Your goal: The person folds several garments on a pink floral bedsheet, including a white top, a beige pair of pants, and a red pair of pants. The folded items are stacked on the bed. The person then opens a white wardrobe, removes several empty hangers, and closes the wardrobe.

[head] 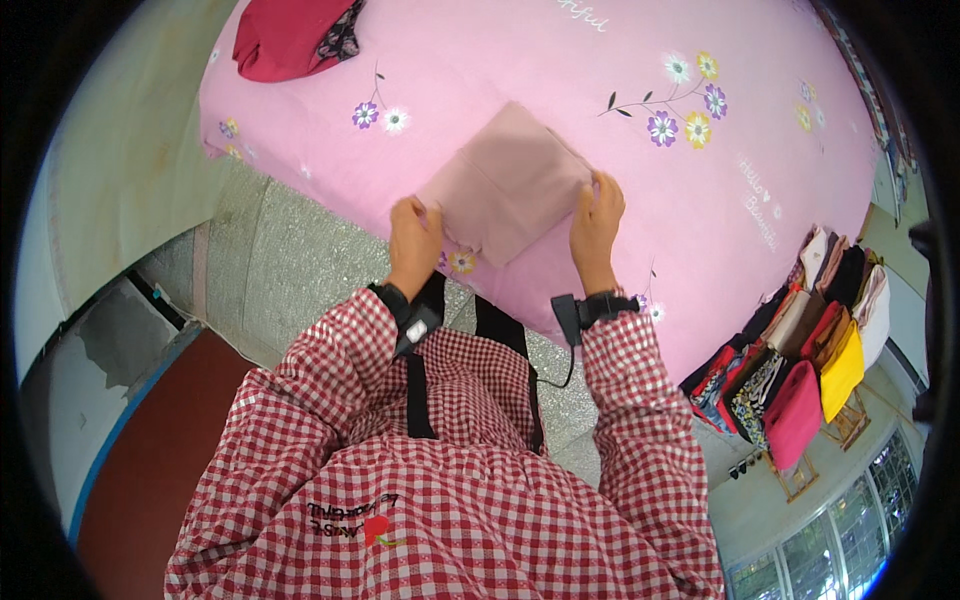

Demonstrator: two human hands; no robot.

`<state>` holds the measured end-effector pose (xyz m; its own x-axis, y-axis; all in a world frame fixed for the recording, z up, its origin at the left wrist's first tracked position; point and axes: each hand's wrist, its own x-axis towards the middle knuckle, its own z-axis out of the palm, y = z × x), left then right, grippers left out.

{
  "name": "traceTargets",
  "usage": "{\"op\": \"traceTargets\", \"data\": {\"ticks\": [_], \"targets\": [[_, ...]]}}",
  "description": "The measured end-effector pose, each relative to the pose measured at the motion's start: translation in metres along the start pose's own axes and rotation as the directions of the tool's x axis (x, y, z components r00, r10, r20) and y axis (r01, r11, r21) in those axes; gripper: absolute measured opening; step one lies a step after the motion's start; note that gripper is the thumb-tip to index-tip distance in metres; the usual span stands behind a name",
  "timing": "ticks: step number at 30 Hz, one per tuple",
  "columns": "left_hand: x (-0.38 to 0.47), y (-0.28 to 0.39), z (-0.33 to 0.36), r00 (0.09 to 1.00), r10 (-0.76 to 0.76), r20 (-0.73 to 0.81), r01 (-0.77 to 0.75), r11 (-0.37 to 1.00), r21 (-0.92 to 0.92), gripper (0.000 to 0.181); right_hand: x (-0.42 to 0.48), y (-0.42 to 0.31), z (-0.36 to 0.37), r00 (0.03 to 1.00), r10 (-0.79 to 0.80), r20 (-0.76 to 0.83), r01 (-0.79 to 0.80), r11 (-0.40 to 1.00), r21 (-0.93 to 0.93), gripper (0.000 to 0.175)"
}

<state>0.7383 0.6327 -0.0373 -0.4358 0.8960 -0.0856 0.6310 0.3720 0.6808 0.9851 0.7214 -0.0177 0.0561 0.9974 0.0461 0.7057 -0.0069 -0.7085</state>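
Observation:
A folded dusty-pink cloth (510, 180) lies flat on a pink flowered bedspread (450, 97), near the edge closest to me. My left hand (417, 240) grips its left corner between thumb and fingers. On the opposite side, my right hand (597, 221) pinches the right corner the same way. The fold lines and layered edges of the cloth show between both hands. Black straps with small devices sit around both wrists.
A crumpled red garment (289, 37) with a dark patterned part lies at the bed's far left. Rows of folded clothes (810, 322) stand at the right edge, above wooden stool legs (847, 420). Speckled floor (300, 262) borders the bed.

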Motion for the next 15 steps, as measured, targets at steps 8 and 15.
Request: {"op": "traceTargets", "data": {"ticks": [8,15], "targets": [[0.026,-0.037,0.018,0.867,-0.318,0.383,0.426,0.873,-0.239,0.035,0.072,-0.049,0.067,0.948,-0.168,0.269,0.241,0.933,-0.267,0.026],[0.014,-0.033,0.012,0.905,-0.255,0.341,0.343,0.912,-0.226,0.03,0.098,-0.035,0.071,0.899,-0.275,0.34,0.405,0.815,-0.413,0.014]]}}
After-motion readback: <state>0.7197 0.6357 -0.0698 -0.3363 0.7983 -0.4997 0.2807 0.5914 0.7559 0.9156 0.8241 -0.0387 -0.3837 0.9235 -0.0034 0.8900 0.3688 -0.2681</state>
